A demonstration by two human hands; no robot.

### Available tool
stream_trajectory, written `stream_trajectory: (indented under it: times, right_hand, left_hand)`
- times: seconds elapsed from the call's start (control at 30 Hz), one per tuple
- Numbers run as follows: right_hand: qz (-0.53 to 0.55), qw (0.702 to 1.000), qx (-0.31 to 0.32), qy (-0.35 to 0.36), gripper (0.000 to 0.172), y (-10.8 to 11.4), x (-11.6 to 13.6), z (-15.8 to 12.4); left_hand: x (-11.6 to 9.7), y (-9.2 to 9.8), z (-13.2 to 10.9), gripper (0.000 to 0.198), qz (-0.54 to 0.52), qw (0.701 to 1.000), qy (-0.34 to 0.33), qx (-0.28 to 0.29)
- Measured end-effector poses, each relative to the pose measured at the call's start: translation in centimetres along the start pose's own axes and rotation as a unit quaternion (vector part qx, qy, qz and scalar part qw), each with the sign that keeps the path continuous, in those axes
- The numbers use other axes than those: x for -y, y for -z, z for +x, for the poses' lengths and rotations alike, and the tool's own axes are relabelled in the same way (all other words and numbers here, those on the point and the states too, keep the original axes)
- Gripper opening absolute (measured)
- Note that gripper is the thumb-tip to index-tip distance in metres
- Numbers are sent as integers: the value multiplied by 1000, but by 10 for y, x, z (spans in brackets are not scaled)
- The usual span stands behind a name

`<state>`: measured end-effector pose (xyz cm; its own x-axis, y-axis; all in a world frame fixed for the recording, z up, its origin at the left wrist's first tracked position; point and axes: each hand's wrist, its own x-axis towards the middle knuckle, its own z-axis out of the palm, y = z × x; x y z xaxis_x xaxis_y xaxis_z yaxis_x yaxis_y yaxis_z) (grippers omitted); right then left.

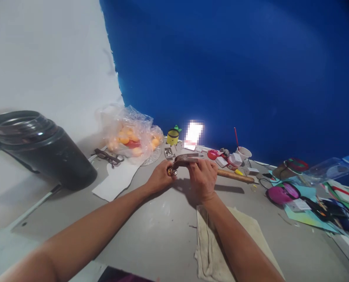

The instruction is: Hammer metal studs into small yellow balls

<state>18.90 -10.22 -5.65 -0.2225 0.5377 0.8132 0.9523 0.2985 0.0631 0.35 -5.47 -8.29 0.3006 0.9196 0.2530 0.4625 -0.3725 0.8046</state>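
Note:
My right hand (204,180) is closed around a claw hammer (236,176) close to its metal head. The wooden handle sticks out to the right of the hand, and the head points left, just above my left hand (160,178). Pinched in my left fingers is a small piece (172,172) with a shiny round metal end and some yellow-brown on it; the fingers hide most of it, so its kind is unclear. Just beyond my hands sits a small open box (168,152) of shiny metal bits.
At left stand a large dark flask (61,152), glasses (107,157), white paper (116,181) and plastic bags of orange fruit (130,137). A folded cloth (245,231) lies under my right forearm. A bright screen (193,133), white cup (244,152), pink tape roll (277,194) and clear bottle (328,171) are farther off.

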Motion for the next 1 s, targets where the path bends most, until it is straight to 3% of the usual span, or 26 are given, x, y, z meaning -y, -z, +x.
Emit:
stream_trajectory:
  times: [0.2, 0.4, 0.53, 0.67, 0.77, 0.87, 1.0]
  right_hand:
    - [-2, 995, 94, -31, 15, 1, -2, 0]
    - [-30, 989, 104, -100, 24, -9, -24, -4]
    - [-36, 971, 182, -148, 29, -19, -36, -10]
    - [-30, 949, 256, -182, 24, -24, -39, -11]
    - [-30, 939, 286, -189, 17, -26, -41, -12]
    - [-35, 932, 302, -196, 17, -29, -41, -13]
    - [-46, 920, 331, -205, 22, -33, -41, -15]
  left_hand:
    - [-2, 2, -2, 15, -24, 999, 20, -8]
    - [-1, 5, -2, 35, -100, 993, 55, -13]
    - [2, 3, 0, 51, -179, 979, 87, -33]
    - [0, 2, 0, 49, -251, 962, 102, -35]
    - [-3, 5, -1, 51, -355, 925, 138, -4]
    - [-6, 10, 1, 49, -479, 857, 184, 47]
    - [-7, 14, 3, 36, -570, 788, 223, 66]
